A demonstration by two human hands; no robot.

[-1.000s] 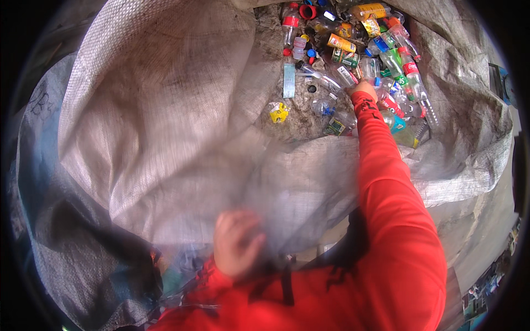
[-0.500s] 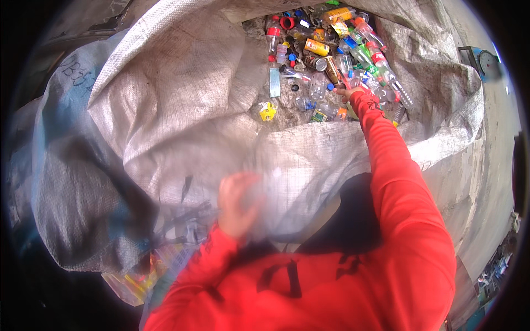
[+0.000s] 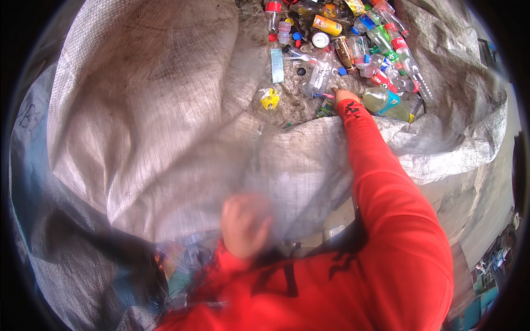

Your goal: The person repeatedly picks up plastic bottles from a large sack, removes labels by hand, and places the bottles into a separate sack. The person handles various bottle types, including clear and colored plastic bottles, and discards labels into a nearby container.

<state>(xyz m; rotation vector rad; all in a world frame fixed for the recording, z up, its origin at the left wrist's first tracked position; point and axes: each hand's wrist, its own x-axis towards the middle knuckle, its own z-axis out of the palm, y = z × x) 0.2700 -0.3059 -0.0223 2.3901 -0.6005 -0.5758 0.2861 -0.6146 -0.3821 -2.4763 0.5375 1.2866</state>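
My right hand (image 3: pixel 345 97) reaches into a wide, open woven sack (image 3: pixel 160 88), low over a spread of empty bottles and cans. Its fingers are drawn together beside a small pinkish-red piece (image 3: pixel 329 95), partly hidden; what it holds is unclear. A clear plastic bottle (image 3: pixel 320 76) lies right by the fingertips, and a bottle with a teal label (image 3: pixel 386 101) sits just right of the wrist. My left hand (image 3: pixel 246 225) hovers near my body in front of the sack's near side, smeared by motion, so its fingers cannot be read.
Inside the sack are a yellow can (image 3: pixel 327 25), a brown can (image 3: pixel 344 52), a red-labelled bottle (image 3: pixel 398 41), a pale blue strip (image 3: pixel 277 65) and a crumpled yellow wrapper (image 3: pixel 270 99). The near sack wall (image 3: pixel 298 149) folds low across the front. Mixed scraps (image 3: pixel 499 256) lie far right.
The view has shifted, with the sack's contents higher in the picture. My right hand has moved left and nearer, beside the clear bottle. A teal-labelled bottle now shows beside the wrist. My left hand stays blurred.
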